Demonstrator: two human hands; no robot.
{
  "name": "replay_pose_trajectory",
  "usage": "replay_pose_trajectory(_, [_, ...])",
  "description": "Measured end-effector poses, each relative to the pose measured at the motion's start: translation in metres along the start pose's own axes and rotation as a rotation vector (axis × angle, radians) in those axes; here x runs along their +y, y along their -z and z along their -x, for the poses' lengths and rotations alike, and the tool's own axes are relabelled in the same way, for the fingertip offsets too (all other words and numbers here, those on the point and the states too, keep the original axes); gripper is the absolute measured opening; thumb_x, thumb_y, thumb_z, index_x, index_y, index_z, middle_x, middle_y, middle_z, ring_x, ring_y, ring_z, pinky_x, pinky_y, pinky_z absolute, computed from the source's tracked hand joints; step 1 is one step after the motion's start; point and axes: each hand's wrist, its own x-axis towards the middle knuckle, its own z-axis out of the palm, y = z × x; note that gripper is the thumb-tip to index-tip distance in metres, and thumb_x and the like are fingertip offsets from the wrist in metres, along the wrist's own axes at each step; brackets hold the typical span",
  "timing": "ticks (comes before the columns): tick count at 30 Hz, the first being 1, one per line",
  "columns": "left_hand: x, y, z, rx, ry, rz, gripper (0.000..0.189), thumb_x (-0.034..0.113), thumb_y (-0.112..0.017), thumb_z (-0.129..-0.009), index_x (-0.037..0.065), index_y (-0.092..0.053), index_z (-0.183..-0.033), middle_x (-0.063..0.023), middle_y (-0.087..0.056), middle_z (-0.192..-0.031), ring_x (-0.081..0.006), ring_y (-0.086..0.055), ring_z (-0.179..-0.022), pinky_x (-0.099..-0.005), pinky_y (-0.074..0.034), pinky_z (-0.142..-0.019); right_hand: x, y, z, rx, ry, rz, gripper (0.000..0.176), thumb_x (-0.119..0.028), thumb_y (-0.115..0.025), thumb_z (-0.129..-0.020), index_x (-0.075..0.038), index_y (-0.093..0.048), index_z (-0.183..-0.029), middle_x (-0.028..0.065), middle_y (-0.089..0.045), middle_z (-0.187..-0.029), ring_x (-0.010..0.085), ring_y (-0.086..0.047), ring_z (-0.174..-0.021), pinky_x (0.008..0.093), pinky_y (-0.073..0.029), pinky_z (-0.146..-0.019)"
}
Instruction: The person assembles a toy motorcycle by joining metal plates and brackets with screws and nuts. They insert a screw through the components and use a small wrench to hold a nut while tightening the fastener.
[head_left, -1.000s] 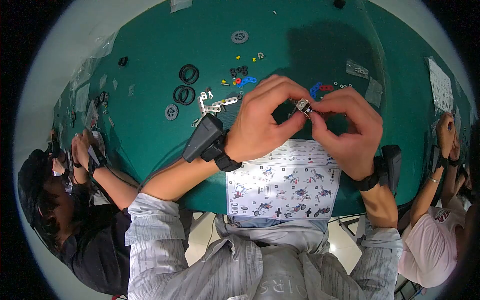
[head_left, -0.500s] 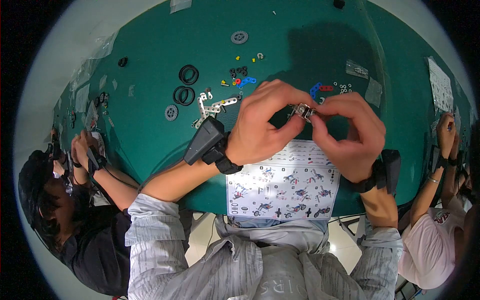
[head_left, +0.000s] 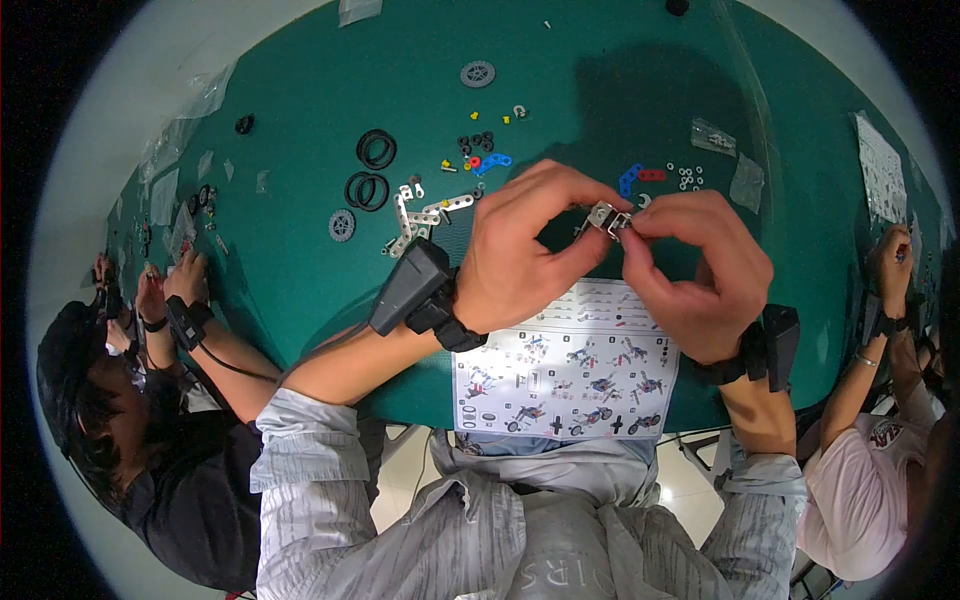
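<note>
Between both hands, above the top of the instruction sheet, is a small silver metal bracket assembly. My left hand pinches its left side between thumb and forefinger. My right hand is closed in a pinch at its right side, fingertips touching it. Small details of the piece are hidden by the fingers. Left of my left hand lie perforated silver metal strips joined together. A blue curved strip rests just beyond that hand. Past my right fingertips are a blue strip and a red strip.
Black rubber tires and a grey toothed wheel lie to the left, another grey wheel farther back. White nuts and a plastic bag sit at right. Other people work at both sides, one person's hand at left.
The metal bracket assembly has turned slightly in my fingers, showing more of its flat face. My right hand has shifted a little. The left-hand person's hands have moved apart.
</note>
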Motion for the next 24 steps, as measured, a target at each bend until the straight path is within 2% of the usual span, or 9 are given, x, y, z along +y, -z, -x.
replay_pose_trajectory(8, [0.000, 0.000, -0.001, -0.015, 0.006, 0.030, 0.029, -0.007, -0.068, -0.074, -0.001, -0.069, -0.102, -0.0137, -0.073, -0.099, -0.0267, -0.071, -0.090, -0.0343, -0.054, -0.081, 0.002, 0.001, -0.002, -0.018, -0.001, -0.041, 0.027, 0.011, -0.078, -0.070, 0.000, -0.069, -0.092, 0.0113, -0.070, -0.087, 0.0242, -0.070, -0.075, 0.0317, -0.057, -0.073])
replay_pose_trajectory(11, [0.000, -0.001, 0.000, -0.001, 0.024, 0.042, 0.030, -0.006, -0.069, -0.074, -0.001, -0.069, -0.104, -0.0112, -0.072, -0.093, -0.0211, -0.068, -0.084, -0.0314, -0.052, -0.078, 0.002, 0.000, -0.002, -0.025, -0.013, -0.060, 0.027, 0.011, -0.078, -0.070, 0.001, -0.068, -0.093, 0.0119, -0.069, -0.088, 0.0226, -0.070, -0.075, 0.0301, -0.056, -0.073])
replay_pose_trajectory(14, [0.011, 0.001, 0.000, -0.040, 0.201, 0.049, 0.027, -0.005, -0.069, -0.079, 0.000, -0.069, -0.106, -0.0062, -0.069, -0.089, -0.0127, -0.062, -0.081, -0.0273, -0.050, -0.075, 0.003, -0.001, 0.001, -0.021, -0.162, -0.158, 0.025, 0.010, -0.077, -0.074, 0.002, -0.068, -0.096, 0.0106, -0.070, -0.089, 0.0178, -0.070, -0.078, 0.0277, -0.056, -0.073])
replay_pose_trajectory(17, [0.009, -0.004, 0.003, -0.015, 0.305, 0.129, 0.024, -0.003, -0.069, -0.083, 0.000, -0.070, -0.106, -0.0020, -0.067, -0.088, -0.0071, -0.056, -0.079, -0.0240, -0.047, -0.072, 0.004, -0.001, 0.001, -0.058, -0.414, -0.391, 0.021, 0.008, -0.075, -0.080, 0.002, -0.068, -0.099, 0.0071, -0.070, -0.092, 0.0128, -0.069, -0.083, 0.0252, -0.056, -0.074])
replay_pose_trajectory(20, [0.011, 0.001, 0.002, -0.090, 0.373, 0.124, 0.021, -0.002, -0.068, -0.088, -0.002, -0.068, -0.109, -0.0026, -0.069, -0.090, -0.0068, -0.059, -0.083, -0.0244, -0.049, -0.073, 0.009, -0.001, 0.004, -0.076, -0.497, -0.484, 0.018, 0.005, -0.073, -0.085, 0.001, -0.068, -0.103, 0.0051, -0.071, -0.096, 0.0103, -0.068, -0.087, 0.0240, -0.055, -0.076])
replay_pose_trajectory(23, [0.003, -0.006, 0.006, -0.034, 0.426, 0.281, 0.024, 0.008, -0.070, -0.087, 0.001, -0.071, -0.110, -0.0042, -0.072, -0.086, -0.0087, -0.055, -0.071, -0.0263, -0.048, -0.066, 0.010, 0.000, 0.003, -0.081, -0.601, -0.552, 0.018, 0.004, -0.073, -0.087, 0.001, -0.068, -0.104, 0.0060, -0.072, -0.098, 0.0103, -0.068, -0.088, 0.0236, -0.055, -0.076])
replay_pose_trajectory(24, [0.002, -0.006, 0.006, -0.044, 0.426, 0.302, 0.024, 0.008, -0.069, -0.088, 0.001, -0.070, -0.111, -0.0042, -0.072, -0.086, -0.0083, -0.055, -0.071, -0.0260, -0.048, -0.066, 0.012, 0.000, 0.004, -0.085, -0.608, -0.571, 0.018, 0.004, -0.072, -0.087, 0.002, -0.068, -0.104, 0.0063, -0.072, -0.099, 0.0103, -0.068, -0.088, 0.0236, -0.055, -0.076])
